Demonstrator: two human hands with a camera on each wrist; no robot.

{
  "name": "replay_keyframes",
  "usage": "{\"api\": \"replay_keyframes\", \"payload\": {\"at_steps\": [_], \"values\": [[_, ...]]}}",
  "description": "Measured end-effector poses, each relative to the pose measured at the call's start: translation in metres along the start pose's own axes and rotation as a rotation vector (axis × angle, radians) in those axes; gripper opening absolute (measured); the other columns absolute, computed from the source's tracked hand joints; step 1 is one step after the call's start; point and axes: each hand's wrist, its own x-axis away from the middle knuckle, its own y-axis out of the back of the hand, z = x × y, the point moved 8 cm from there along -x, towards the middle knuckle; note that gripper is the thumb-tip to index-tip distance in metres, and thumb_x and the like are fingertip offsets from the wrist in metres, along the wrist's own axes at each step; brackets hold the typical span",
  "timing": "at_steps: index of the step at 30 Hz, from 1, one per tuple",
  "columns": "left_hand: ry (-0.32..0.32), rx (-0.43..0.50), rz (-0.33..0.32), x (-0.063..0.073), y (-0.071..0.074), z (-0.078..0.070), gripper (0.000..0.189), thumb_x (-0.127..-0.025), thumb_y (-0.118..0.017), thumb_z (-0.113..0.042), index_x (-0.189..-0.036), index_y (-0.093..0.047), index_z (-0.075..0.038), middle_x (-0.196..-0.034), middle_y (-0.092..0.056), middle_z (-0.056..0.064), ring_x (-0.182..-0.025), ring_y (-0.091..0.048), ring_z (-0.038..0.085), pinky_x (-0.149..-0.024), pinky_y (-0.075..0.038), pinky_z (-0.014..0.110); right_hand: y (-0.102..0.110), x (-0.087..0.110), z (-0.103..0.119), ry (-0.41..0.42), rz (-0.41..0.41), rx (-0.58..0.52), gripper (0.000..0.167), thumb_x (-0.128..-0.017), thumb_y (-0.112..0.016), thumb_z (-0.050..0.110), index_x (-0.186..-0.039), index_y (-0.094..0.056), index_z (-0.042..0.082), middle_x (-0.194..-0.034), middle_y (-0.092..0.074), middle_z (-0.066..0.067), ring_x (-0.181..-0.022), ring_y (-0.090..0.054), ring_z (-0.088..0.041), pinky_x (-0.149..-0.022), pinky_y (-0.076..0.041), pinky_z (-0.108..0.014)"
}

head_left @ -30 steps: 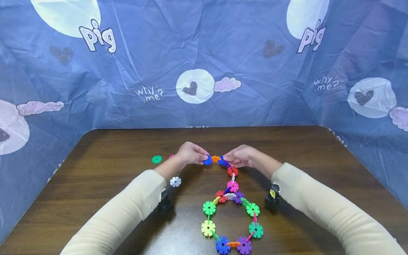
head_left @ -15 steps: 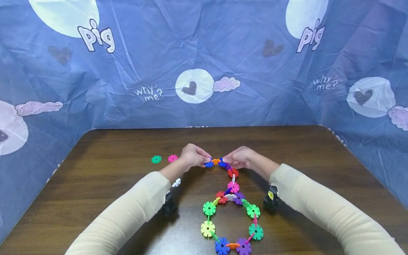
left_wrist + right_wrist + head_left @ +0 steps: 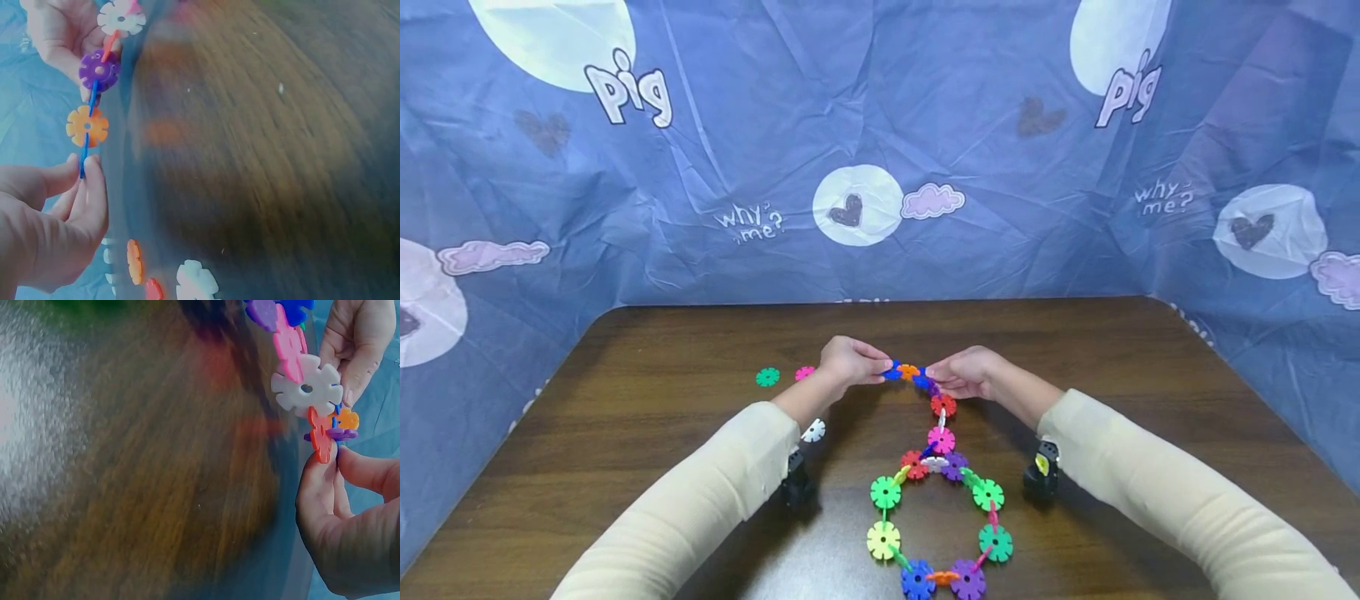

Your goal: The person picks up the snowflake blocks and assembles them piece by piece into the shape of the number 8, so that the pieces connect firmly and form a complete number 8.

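Note:
Above the table's far half, my left hand (image 3: 850, 362) pinches a blue notched disc (image 3: 84, 156) between thumb and fingers. That disc is slotted into an orange notched disc (image 3: 908, 372), seen face-on in the left wrist view. My right hand (image 3: 973, 371) pinches the chain at the second blue disc (image 3: 922, 381), on the orange disc's other side. A purple disc (image 3: 99, 70), a red disc (image 3: 943, 406) and a white disc (image 3: 306, 386) follow along the chain. A pink disc (image 3: 941, 440) leads down to a ring of linked discs on the table, including a yellow disc (image 3: 883, 541).
Loose discs lie left of my left hand: a green disc (image 3: 767, 377), a pink disc (image 3: 805, 373) and a white disc (image 3: 814, 431) partly behind the left sleeve (image 3: 692, 500). A blue printed cloth (image 3: 880, 108) hangs beyond the brown table (image 3: 662, 350).
The blue disc in my left hand has tilted, and the joined end dipped and rose slightly. The ring has slid a little left. Both hands keep their grip.

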Motion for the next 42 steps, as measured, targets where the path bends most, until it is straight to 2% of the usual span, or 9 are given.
{"api": "replay_keyframes", "payload": {"at_steps": [6, 14, 18, 21, 23, 26, 30, 35, 42], "values": [[0.092, 0.111, 0.043, -0.003, 0.0, 0.006, 0.024, -0.084, -0.067, 0.007, -0.108, -0.067, 0.011, -0.078, -0.067, 0.008, -0.059, -0.065, 0.008, -0.064, -0.059, 0.022, 0.003, -0.001, 0.006, 0.024, -0.045, 0.023, 0.039, -0.095, -0.059, 0.011, -0.128, -0.055, -0.008, -0.068, -0.064, 0.006, -0.06, -0.061, -0.002, -0.064, -0.057, -0.018], [0.117, 0.136, 0.097, -0.006, -0.002, 0.01, 0.026, -0.085, -0.063, 0.011, -0.111, -0.065, 0.012, -0.071, -0.064, 0.006, -0.06, -0.064, 0.011, -0.069, -0.06, 0.027, -0.002, -0.005, 0.037, 0.187, -0.06, 0.303, 0.037, -0.092, -0.065, 0.021, -0.12, -0.064, -0.004, -0.118, -0.069, -0.016, -0.093, -0.066, -0.013, -0.095, -0.054, -0.035], [0.119, 0.149, 0.12, -0.006, -0.004, 0.012, 0.026, -0.085, -0.063, 0.01, -0.111, -0.064, 0.013, -0.069, -0.065, 0.007, -0.06, -0.064, 0.011, -0.069, -0.06, 0.026, -0.013, -0.01, 0.046, 0.22, -0.01, 0.432, 0.034, -0.089, -0.068, 0.023, -0.113, -0.069, 0.0, -0.084, -0.071, -0.001, -0.074, -0.059, -0.007, -0.074, -0.055, -0.023], [0.122, 0.175, 0.126, -0.005, -0.006, 0.014, 0.026, -0.085, -0.063, 0.01, -0.111, -0.064, 0.013, -0.07, -0.066, 0.008, -0.061, -0.064, 0.011, -0.065, -0.06, 0.024, -0.019, -0.013, 0.045, 0.199, 0.023, 0.464, 0.031, -0.087, -0.07, 0.02, -0.111, -0.07, 0.0, -0.06, -0.054, 0.012, -0.054, -0.04, -0.003, -0.052, -0.034, -0.016], [0.118, 0.183, 0.128, -0.003, -0.007, 0.015, 0.027, -0.085, -0.063, 0.01, -0.111, -0.064, 0.014, -0.071, -0.067, 0.008, -0.061, -0.064, 0.011, -0.063, -0.06, 0.023, -0.021, -0.015, 0.043, 0.179, 0.043, 0.462, 0.031, -0.086, -0.07, 0.018, -0.111, -0.07, -0.001, -0.058, -0.052, 0.012, -0.051, -0.036, -0.004, -0.049, -0.028, -0.017], [0.092, 0.194, 0.126, -0.002, -0.004, 0.013, 0.028, -0.085, -0.063, 0.01, -0.112, -0.063, 0.016, -0.073, -0.069, 0.01, -0.061, -0.065, 0.012, -0.067, -0.06, 0.026, -0.02, -0.016, 0.04, 0.164, 0.051, 0.461, 0.031, -0.087, -0.069, 0.017, -0.112, -0.07, 0.0, -0.071, -0.065, 0.008, -0.063, -0.048, -0.006, -0.056, -0.038, -0.017], [0.048, 0.116, 0.084, 0.0, 0.015, 0.007, 0.027, -0.085, -0.065, 0.008, -0.111, -0.063, 0.015, -0.083, -0.073, 0.017, -0.063, -0.067, 0.013, -0.078, -0.059, 0.033, -0.015, -0.016, 0.036, 0.161, 0.048, 0.459, 0.031, -0.088, -0.068, 0.019, -0.113, -0.069, 0.0, -0.085, -0.071, 0.005, -0.076, -0.055, -0.007, -0.064, -0.046, -0.019], [-0.007, -0.093, 0.009, 0.004, 0.056, 0.002, 0.023, -0.085, -0.068, 0.001, -0.107, -0.068, 0.009, -0.103, -0.072, 0.023, -0.071, -0.072, 0.015, -0.081, -0.059, 0.034, -0.011, -0.015, 0.034, 0.161, 0.06, 0.418, 0.033, -0.089, -0.068, 0.017, -0.114, -0.067, -0.003, -0.074, -0.066, 0.011, -0.072, -0.053, -0.005, -0.062, -0.044, -0.017], [-0.103, -0.399, -0.042, 0.014, 0.09, 0.005, 0.018, -0.085, -0.071, -0.006, -0.1, -0.072, 0.004, -0.092, -0.075, 0.016, -0.066, -0.068, 0.009, -0.07, -0.059, 0.025, -0.007, -0.015, 0.027, 0.155, 0.074, 0.395, 0.034, -0.089, -0.066, 0.015, -0.116, -0.066, -0.005, -0.073, -0.064, 0.012, -0.075, -0.055, -0.004, -0.067, -0.048, -0.018]]}}
